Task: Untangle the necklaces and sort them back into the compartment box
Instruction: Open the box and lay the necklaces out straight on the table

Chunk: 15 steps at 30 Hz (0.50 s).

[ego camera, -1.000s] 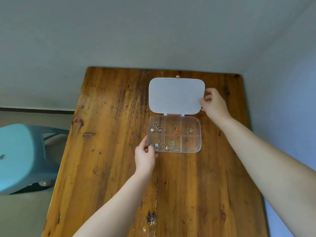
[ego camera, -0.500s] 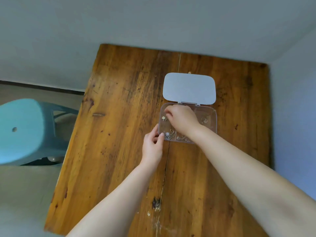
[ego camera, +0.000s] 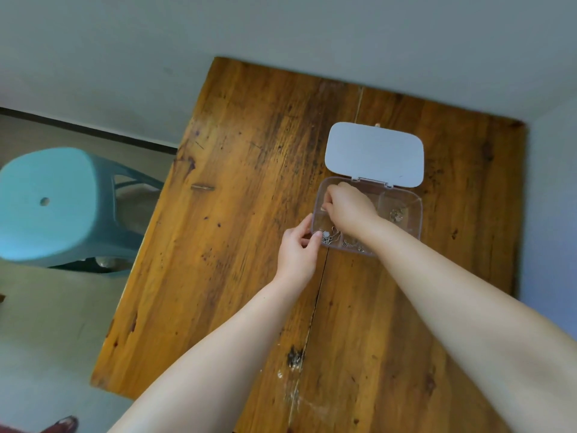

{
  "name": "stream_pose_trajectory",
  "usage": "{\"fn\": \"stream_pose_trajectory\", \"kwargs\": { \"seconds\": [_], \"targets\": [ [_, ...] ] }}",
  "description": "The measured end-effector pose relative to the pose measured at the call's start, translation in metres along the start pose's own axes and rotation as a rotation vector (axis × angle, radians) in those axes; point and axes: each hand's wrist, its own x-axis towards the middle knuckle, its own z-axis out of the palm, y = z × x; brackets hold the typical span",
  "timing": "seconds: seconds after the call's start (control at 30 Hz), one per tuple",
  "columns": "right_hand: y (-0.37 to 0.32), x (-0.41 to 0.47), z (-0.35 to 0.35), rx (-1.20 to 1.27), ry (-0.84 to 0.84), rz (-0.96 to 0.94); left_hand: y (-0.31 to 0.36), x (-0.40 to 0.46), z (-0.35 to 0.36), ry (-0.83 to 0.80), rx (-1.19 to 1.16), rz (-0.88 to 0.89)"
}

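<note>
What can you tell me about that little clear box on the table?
The compartment box looks like clear plastic, rectangular with rounded corners, split by thin walls into small compartments. Its pale lid is hinged at the far side and lies flat open on the wooden table. Small tangled necklaces lie in several compartments. The left hand holds its near left corner; the right hand reaches into a far left compartment.
</note>
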Motion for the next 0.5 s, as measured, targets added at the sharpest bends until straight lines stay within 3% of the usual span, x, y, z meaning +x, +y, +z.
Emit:
{"fn": "stream_pose_trajectory", "kwargs": {
  "seconds": [0.33,0.5],
  "targets": [
    [-0.005,0.011,-0.015,-0.003,-0.261,-0.002,-0.002,0.000,0.002,0.017,-0.007,0.001],
    [0.003,0.005,-0.009,0.106,-0.248,-0.025,-0.002,0.000,0.002,0.020,-0.003,0.003]
  ]
}}
